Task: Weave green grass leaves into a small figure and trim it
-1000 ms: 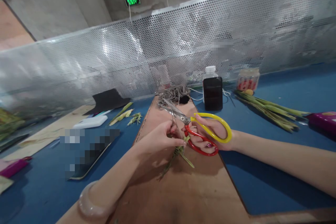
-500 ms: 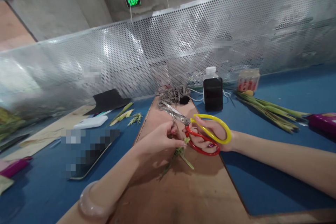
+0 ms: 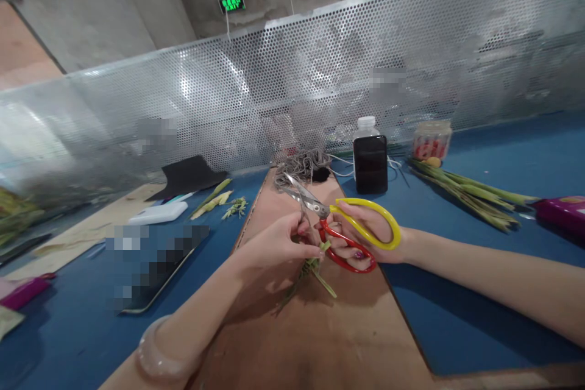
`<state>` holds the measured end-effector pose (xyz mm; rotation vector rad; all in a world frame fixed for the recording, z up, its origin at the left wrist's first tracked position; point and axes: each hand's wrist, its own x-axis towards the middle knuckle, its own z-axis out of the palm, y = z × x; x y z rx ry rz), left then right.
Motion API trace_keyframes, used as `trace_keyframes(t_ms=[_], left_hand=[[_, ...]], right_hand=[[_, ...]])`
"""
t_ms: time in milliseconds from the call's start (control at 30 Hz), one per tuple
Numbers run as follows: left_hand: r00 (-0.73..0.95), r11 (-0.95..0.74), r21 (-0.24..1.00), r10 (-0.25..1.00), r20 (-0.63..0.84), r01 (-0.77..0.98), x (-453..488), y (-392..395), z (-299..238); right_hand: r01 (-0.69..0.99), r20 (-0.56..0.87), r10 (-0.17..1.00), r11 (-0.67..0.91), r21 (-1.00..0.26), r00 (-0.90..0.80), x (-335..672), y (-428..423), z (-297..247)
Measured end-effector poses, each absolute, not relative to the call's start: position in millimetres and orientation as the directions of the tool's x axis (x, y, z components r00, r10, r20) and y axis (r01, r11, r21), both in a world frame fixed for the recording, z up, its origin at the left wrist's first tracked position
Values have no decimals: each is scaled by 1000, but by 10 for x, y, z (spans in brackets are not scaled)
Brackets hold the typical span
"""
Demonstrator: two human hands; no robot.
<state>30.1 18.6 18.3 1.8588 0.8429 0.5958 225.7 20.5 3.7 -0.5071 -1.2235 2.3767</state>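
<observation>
My left hand [image 3: 278, 242] pinches a small bundle of green plant stems [image 3: 307, 274] above the brown board [image 3: 329, 329]; the stems hang down and touch the board. My right hand [image 3: 365, 237] grips scissors [image 3: 340, 219] with one yellow and one red handle loop. Their metal blades point up and left, slightly apart, just beyond my left fingertips. A thin string seems to run between my left fingers and the blades.
A tangle of grey twine [image 3: 304, 163] lies at the board's far end. A black phone [image 3: 370, 163] leans on a white bottle, beside a jar [image 3: 432, 139]. Long green stalks [image 3: 470, 195] lie right. Leaf scraps [image 3: 219, 198], a white case [image 3: 158, 212] lie left.
The scissors and my right hand have shifted slightly left and down toward my left hand. The left hand keeps its pinch on the stems in the same place.
</observation>
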Motion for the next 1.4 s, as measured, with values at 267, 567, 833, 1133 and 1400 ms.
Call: trace_keyframes(t_ms=[267,567,833,1133,1400], left_hand=[[642,-248,930,767,18,270,293,170,194],[646,-223,939,763,2,261,283,147,229],[680,-153,975,733,2,162,279,137,263],[660,-170,949,750,-49,264,236,192,285],[703,-163,959,709,-49,231,248,206,252]], right_hand=[[-193,-127,553,-484,-854,-823,2242,165,77],[-174,-129,564,-452,-875,-815,2242,140,118],[-161,-163,555,-489,-857,-816,2258,177,118],[-165,-189,544,-535,-828,-818,2258,226,133],[-183,-194,571,-536,-824,-798,2248,264,138]])
